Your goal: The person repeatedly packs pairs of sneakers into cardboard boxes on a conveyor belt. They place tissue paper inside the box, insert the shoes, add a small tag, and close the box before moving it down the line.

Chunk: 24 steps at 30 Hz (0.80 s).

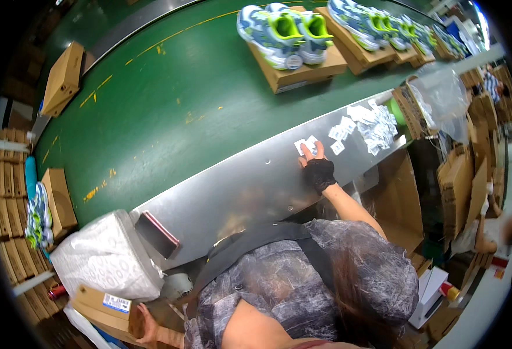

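My right hand (316, 165), in a black fingerless glove, reaches out over the steel ledge (241, 189). Its fingers are stretched apart, the tips on small white paper slips (300, 147) lying flat there. More slips lie beside it, and a loose pile of slips (376, 126) covers the ledge's far right end. Low on the left, my left hand (147, 326) grips the end of a brown cardboard shoebox (90, 308) with a white and blue label. Part of that hand's grasp is hidden by the box.
Blue, white and neon-green sneakers (270, 35) stand on shoeboxes along the green belt (168, 110). A dark notebook (157, 234) and a white patterned paper bundle (107, 256) sit at the ledge's left end. A clear plastic bag (442, 99) fills a carton at right; another person (483, 235) is beyond.
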{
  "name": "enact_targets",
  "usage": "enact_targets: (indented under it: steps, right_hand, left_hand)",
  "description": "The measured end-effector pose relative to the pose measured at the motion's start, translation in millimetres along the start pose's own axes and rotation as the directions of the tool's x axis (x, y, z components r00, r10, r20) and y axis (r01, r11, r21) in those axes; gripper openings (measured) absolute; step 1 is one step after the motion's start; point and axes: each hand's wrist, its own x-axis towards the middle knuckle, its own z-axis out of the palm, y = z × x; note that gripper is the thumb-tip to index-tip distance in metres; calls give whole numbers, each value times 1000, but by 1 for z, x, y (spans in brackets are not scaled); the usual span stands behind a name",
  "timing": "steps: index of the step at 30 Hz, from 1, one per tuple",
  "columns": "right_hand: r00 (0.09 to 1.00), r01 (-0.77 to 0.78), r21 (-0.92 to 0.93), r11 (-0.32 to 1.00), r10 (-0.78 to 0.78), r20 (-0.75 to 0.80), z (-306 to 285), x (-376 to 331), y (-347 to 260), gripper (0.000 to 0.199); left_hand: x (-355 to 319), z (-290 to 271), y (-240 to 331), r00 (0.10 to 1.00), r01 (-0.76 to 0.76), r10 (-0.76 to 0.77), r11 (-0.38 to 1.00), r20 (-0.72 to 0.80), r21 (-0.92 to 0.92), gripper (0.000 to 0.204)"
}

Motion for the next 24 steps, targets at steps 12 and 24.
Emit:
enact_targets:
  steps: [12,24]
  right_hand:
    - [867,-33,460,887,255,-429,-36,-9,41,12]
    - [868,314,122,942,-233,-438,-40,-24,-37,15]
  left_hand:
    - [-52,141,-217,527,242,-759,565,381,789,26]
    - [-189,181,-337,135,-26,-944,299,300,954,30]
